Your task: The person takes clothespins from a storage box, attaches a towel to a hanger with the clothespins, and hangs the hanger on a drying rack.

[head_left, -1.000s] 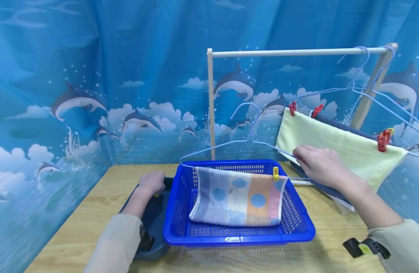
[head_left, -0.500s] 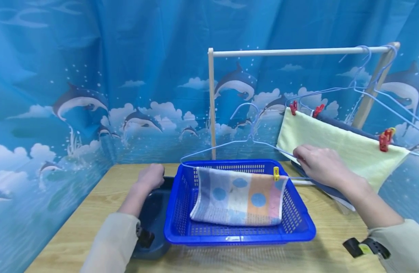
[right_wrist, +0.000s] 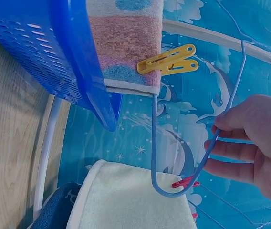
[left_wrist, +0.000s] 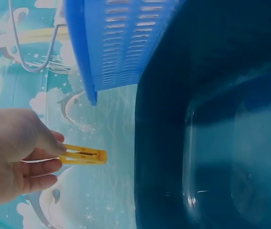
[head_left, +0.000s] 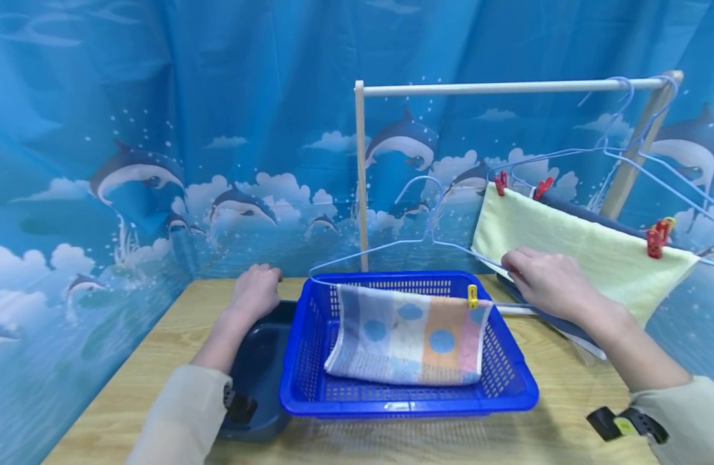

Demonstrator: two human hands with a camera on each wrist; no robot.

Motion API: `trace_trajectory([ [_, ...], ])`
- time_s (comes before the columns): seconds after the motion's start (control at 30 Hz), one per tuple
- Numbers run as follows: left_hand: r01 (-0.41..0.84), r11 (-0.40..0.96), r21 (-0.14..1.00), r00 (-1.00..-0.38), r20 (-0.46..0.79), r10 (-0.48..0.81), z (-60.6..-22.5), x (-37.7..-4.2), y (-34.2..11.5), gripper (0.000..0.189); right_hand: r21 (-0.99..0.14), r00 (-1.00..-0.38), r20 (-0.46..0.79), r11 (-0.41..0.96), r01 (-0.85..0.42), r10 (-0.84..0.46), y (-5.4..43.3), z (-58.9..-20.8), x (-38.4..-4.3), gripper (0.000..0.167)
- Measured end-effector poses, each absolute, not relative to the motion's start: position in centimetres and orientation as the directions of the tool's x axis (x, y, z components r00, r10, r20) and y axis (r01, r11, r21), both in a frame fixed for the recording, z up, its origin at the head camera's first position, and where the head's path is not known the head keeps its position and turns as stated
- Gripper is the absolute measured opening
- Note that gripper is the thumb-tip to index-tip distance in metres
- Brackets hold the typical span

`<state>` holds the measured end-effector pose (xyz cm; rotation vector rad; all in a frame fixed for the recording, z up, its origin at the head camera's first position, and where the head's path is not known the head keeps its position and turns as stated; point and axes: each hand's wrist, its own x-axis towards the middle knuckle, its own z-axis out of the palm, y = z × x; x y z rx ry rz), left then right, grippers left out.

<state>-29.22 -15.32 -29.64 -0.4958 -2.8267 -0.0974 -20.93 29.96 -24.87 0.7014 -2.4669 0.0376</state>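
My left hand (head_left: 256, 294) pinches a yellow clothespin (left_wrist: 84, 155) between thumb and fingers, above the far end of a dark basin (head_left: 262, 371). In the right wrist view, my right hand (right_wrist: 255, 143) holds a blue wire hanger (right_wrist: 154, 138) by its sloping arm. Over the hanger's bottom bar lies a towel (head_left: 406, 336) with coloured stripes and blue dots, hanging into a blue basket (head_left: 409, 407). A second yellow clothespin (right_wrist: 166, 61) grips the towel at its right end; none shows at its left end.
Behind stands a rack with a white rail (head_left: 496, 88). At its right end hang two more hangers, bearing a pale yellow towel (head_left: 543, 232) and a dark navy towel (head_left: 589, 217) held with red clothespins (head_left: 654, 243). A curtain with dolphins (head_left: 240, 206) backs the wooden table (head_left: 176, 323).
My left hand has risen from inside the dark basin to above its far rim. My right hand, the hanger and the towel stay almost where they were.
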Motion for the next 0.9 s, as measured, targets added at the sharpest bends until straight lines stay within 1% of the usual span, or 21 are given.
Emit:
trace_trajectory([
  [0.13,0.366,0.927,0.081,-0.902,0.275,0.332,-29.4,-28.8,-15.1,0.023,0.129,-0.691,0.537,0.857,-0.498,-0.483,30.0,-24.9,-21.0,0.011],
  [0.2,0.387,0.917,0.095,-0.894,0.281,0.348,-29.3,-28.6,-14.9,0.023,0.133,-0.687,0.539,0.855,-0.502,-0.487,30.0,-25.0,-21.0,0.012],
  [0.4,0.438,0.898,0.037,-0.843,0.363,0.397,-29.4,-27.8,-14.4,0.023,0.142,-0.690,0.531,0.855,-0.500,-0.492,29.9,-25.1,-21.2,0.011],
  [0.5,0.450,0.892,0.044,-0.832,0.385,0.400,-29.5,-27.6,-14.2,0.023,0.149,-0.682,0.536,0.852,-0.502,-0.496,29.9,-25.1,-21.2,0.011],
  [0.67,0.482,0.872,0.085,-0.824,0.384,0.418,-29.5,-27.3,-14.0,0.028,0.153,-0.671,0.548,0.848,-0.507,-0.500,29.8,-25.1,-21.2,0.012],
  [0.83,0.512,0.844,0.161,-0.820,0.384,0.425,-29.2,-26.8,-13.9,0.037,0.143,-0.687,0.537,0.856,-0.497,-0.489,29.8,-25.1,-21.1,0.011],
  [0.9,0.525,0.833,0.174,-0.812,0.394,0.430,-29.1,-26.6,-14.0,0.038,0.138,-0.698,0.529,0.860,-0.490,-0.483,29.8,-25.0,-21.1,0.010],
])
